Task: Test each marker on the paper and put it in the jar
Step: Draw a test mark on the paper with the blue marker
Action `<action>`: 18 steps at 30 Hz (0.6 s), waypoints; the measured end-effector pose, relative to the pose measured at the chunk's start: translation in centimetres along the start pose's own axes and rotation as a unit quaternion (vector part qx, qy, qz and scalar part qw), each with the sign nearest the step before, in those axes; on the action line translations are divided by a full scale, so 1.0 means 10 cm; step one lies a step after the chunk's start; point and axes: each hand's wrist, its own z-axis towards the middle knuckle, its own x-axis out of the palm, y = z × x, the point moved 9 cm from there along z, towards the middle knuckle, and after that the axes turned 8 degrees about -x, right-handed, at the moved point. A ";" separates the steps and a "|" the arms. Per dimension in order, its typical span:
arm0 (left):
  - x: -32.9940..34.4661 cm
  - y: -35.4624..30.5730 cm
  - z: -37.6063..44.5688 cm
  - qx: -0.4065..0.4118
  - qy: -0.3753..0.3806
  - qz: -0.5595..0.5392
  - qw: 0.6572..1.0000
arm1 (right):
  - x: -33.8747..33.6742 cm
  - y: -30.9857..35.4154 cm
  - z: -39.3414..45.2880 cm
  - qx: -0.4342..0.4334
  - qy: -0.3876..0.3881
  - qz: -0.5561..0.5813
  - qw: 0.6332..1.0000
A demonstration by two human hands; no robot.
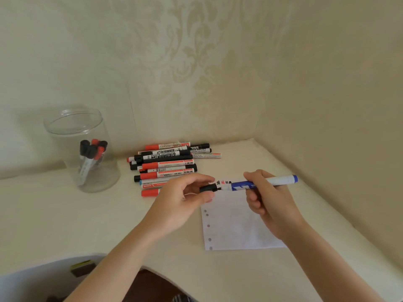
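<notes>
The cream surface (65, 214) fills a wall corner and carries, from largest down, a clear jar (81, 149) at far left, a punched sheet of paper (231, 225) at right, and between them a pile of markers (168, 165) lying roughly left to right. The jar stands upright and open; in it lean a few markers, black and red caps upward. Above the paper's far edge the blue marker (261, 183) lies level, its long axis running left to right, blue end out to the right and tip end toward the left. The right hand (268, 199) has its fingers closed around the barrel; the left hand (185, 199) pinches the black cap (208, 188) at the tip end, the cap meeting or just parting from the barrel, which I cannot tell. The paper lies directly under and nearer than the tip, so the right hand is best placed to tilt it down; the jar is well apart, on the left hand's side
</notes>
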 end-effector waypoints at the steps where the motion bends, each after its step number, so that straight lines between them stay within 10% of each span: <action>1: 0.00 -0.02 -0.01 0.005 0.000 0.006 1.000 | 0.02 0.00 -0.01 0.001 0.003 0.003 1.000; 18: 0.10 -0.20 -0.11 0.104 -0.013 0.163 0.981 | 0.21 -0.11 -0.08 0.003 -0.008 0.015 1.000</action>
